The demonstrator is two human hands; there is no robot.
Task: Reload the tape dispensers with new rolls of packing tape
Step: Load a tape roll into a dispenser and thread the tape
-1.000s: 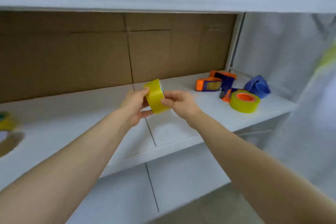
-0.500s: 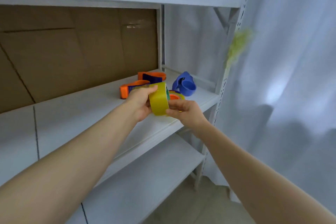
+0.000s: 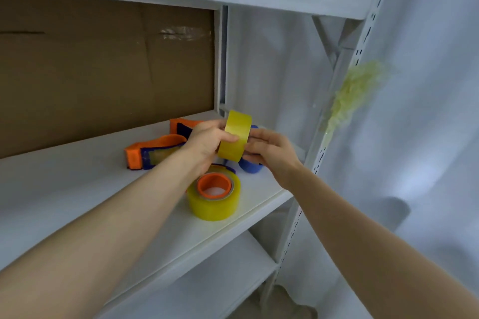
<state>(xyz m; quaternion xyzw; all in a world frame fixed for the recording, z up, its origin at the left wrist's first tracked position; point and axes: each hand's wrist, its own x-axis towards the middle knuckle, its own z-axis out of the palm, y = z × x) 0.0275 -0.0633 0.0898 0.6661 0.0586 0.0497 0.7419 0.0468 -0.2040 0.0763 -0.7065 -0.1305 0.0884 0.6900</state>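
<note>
Two hands grip the upright yellow tape roll point(image 3: 234, 137). Fingers point(image 3: 215, 124) of the left hand point(image 3: 207, 141) wrap one side, right hand point(image 3: 272, 149) pinches the other.

Holds a yellow tape roll point(image 3: 234, 134) on edge above the shelf point(image 3: 77, 189), left grip point(image 3: 207, 140) curled over its rim, right grip point(image 3: 269, 147) pinching the far side. Shows a second roll point(image 3: 212, 208) with orange core lying flat beneath, an orange-and-blue dispenser point(image 3: 153, 154) near it, cardboard point(image 3: 103, 72) behind.
</note>
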